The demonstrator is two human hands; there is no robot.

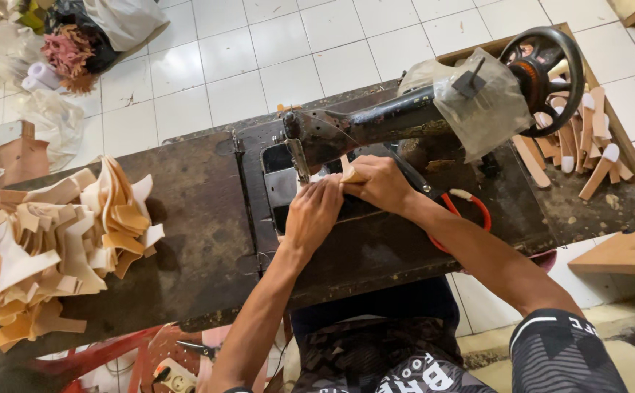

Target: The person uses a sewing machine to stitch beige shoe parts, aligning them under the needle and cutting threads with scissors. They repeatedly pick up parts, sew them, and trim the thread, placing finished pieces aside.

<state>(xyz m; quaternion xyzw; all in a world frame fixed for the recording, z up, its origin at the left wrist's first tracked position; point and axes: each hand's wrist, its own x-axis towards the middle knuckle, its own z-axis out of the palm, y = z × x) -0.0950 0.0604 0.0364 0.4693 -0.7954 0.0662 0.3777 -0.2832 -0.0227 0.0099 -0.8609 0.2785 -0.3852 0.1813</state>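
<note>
Tan leather piece [349,175] pinched by both hands [346,196] at centre under black sewing machine [376,120], clear plastic bag [478,102] wrapped at upper right, tan cut pieces [48,247] piled on bench [201,218] at left

Single head-worn view, steeply downward, close above the sewing machine [405,116] and worktable [201,240]
</note>
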